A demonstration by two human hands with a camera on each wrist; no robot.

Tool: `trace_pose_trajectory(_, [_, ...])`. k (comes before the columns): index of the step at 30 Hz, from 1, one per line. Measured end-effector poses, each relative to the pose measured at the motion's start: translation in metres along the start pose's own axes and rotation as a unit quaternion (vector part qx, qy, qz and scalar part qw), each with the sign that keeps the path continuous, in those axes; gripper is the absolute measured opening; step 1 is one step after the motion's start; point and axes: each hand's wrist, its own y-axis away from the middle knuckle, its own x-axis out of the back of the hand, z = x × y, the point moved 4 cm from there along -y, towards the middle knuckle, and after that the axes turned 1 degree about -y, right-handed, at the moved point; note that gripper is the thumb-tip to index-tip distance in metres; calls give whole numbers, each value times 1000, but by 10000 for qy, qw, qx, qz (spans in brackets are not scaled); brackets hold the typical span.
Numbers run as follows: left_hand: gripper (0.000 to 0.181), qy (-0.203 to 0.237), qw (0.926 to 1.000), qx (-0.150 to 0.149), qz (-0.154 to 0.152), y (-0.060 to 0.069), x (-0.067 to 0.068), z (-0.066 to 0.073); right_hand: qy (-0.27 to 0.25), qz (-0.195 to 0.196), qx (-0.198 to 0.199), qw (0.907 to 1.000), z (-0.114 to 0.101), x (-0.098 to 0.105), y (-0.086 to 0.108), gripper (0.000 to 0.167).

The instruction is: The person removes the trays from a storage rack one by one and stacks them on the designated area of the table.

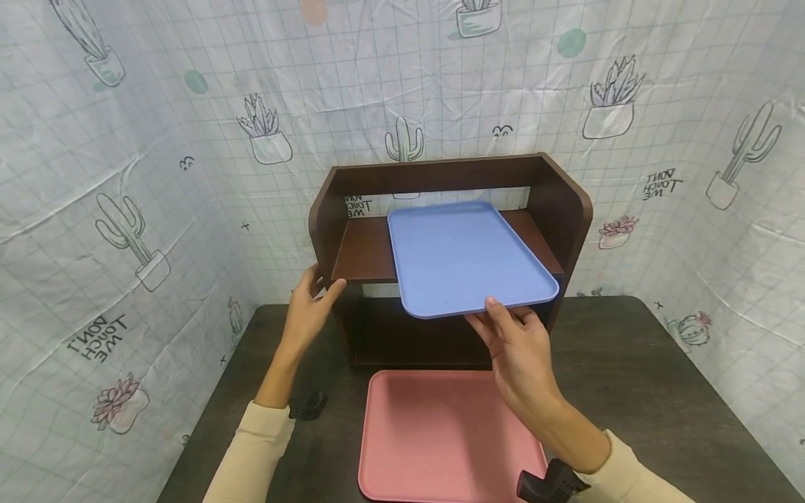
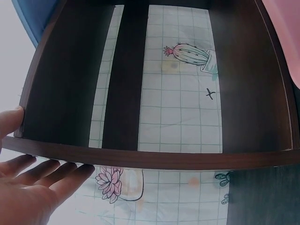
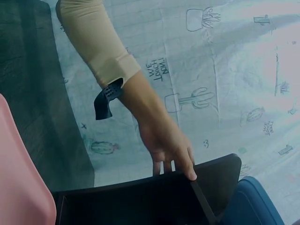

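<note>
A blue tray (image 1: 468, 258) lies partly inside the upper level of a dark brown shelf (image 1: 363, 251), its near end sticking out past the front edge. My right hand (image 1: 522, 356) pinches the tray's near edge, thumb on top, fingers beneath. On the shelf's left side panel, my left hand (image 1: 306, 314) grips with the thumb at the front edge and the fingers along the outer face. The left wrist view shows this left hand (image 2: 33, 187) on the panel (image 2: 154, 158); in the right wrist view the same left hand (image 3: 166, 143) appears beside a corner of the blue tray (image 3: 255, 201).
A pink tray (image 1: 440, 436) lies on the dark table (image 1: 610, 370) in front of the shelf. Below the upper board is a lower compartment (image 1: 415, 335). Patterned white cloth (image 1: 453, 91) hangs behind and at both sides.
</note>
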Motion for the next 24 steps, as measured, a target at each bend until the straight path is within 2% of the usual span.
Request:
trace_pose_trajectory(5, [66,48,10000,26,-12,0,0,-1,-47,73,69,9999,-4,2,2,38])
trace_pose_trajectory(15, [67,46,10000,28,-16,0,1,-3,-274,223,2,9994,-7,7,0,31])
trace_pose_trajectory(24, [68,9,10000,-5,-32,-1,0,-3,-562,95,121,9983,-15,12,-3,26])
